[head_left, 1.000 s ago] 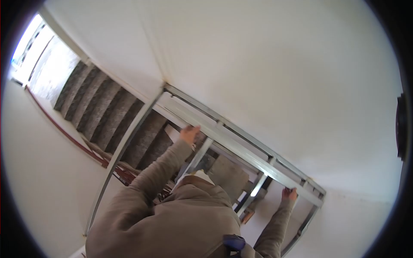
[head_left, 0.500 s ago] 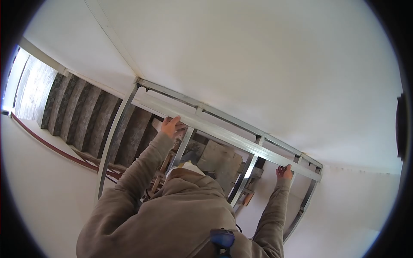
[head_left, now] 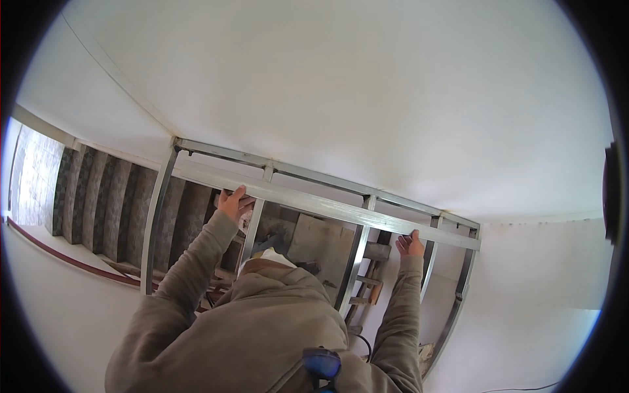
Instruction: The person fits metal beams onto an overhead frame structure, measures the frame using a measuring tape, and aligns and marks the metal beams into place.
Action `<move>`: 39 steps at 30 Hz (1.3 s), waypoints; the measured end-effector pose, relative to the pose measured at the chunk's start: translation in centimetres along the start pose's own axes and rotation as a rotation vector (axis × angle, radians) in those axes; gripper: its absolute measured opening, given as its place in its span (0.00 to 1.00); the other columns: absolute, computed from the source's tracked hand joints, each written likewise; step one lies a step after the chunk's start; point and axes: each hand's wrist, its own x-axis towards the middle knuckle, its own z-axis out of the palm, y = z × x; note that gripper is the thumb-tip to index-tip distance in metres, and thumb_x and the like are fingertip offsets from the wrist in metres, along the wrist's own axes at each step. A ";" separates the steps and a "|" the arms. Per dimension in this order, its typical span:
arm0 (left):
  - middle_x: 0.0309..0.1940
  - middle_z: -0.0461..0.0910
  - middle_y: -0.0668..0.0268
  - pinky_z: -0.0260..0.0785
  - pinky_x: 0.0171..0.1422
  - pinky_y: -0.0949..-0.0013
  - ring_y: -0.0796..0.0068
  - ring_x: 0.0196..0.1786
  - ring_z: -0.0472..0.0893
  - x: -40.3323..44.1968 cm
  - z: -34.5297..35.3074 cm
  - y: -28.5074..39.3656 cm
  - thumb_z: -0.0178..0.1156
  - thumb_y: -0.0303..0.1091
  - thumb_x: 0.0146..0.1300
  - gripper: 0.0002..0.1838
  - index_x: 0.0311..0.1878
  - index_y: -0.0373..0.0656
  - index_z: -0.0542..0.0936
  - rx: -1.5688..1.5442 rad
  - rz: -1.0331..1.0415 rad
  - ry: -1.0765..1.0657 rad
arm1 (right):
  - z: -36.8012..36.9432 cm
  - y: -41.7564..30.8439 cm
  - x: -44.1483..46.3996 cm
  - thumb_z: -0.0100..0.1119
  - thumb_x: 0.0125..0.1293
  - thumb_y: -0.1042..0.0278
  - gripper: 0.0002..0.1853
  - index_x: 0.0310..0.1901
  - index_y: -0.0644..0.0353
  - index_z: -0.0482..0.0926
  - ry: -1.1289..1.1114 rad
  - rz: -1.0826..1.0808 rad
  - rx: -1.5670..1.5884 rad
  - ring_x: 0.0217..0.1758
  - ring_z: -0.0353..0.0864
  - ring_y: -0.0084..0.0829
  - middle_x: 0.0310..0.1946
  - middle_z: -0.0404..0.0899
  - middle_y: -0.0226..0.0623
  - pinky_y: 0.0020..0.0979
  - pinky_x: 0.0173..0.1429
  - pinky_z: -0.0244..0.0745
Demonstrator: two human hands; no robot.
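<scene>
A long silvery metal rail (head_left: 327,208) runs across in front of the upright studs, just below the frame's top bar. My left hand (head_left: 232,204) grips its lower edge near the left end, thumb on its face, close to a stud (head_left: 252,226). Farther right, my right hand (head_left: 410,244) has its fingers curled at the lower edge and its thumb up against the rail, beside another stud (head_left: 429,262). Both arms, in brown sleeves, reach forward. The rail's rear side is hidden.
Tiled stairs (head_left: 108,203) go up at the left beside a red-brown handrail (head_left: 65,255). Through the frame show a dusty board (head_left: 321,245) and a wooden ladder-like piece (head_left: 370,278) below. White walls surround the frame (head_left: 314,177). Dark sunglasses (head_left: 321,363) hang at my chest.
My view has turned, so the frame and stairs appear farther left and the rail looks more level. Both hands stay at about the same spots along the rail.
</scene>
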 end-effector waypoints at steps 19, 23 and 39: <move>0.57 0.72 0.53 0.73 0.48 0.56 0.58 0.50 0.79 0.3 -0.6 -0.9 0.67 0.47 0.59 0.35 0.63 0.43 0.62 0.096 0.000 0.138 | 2.4 1.3 -1.3 0.57 0.66 0.41 0.27 0.50 0.60 0.72 -0.035 -0.033 -0.019 0.42 0.77 0.38 0.39 0.75 0.39 0.42 0.43 0.78; 0.52 0.74 0.59 0.69 0.43 0.63 0.66 0.46 0.76 0.2 -4.2 -3.3 0.69 0.59 0.53 0.42 0.64 0.43 0.66 0.286 -0.117 0.315 | 1.7 1.2 -1.1 0.58 0.64 0.39 0.27 0.47 0.59 0.74 -0.012 -0.004 -0.062 0.40 0.77 0.37 0.39 0.77 0.39 0.41 0.43 0.77; 0.31 0.79 0.66 0.68 0.35 0.65 0.73 0.30 0.76 -2.0 -3.1 -1.3 0.58 0.57 0.63 0.24 0.40 0.42 0.80 0.577 -0.241 -0.058 | 4.7 2.7 -4.0 0.60 0.65 0.48 0.29 0.57 0.64 0.71 -0.055 0.025 0.066 0.37 0.77 0.34 0.47 0.77 0.47 0.38 0.38 0.78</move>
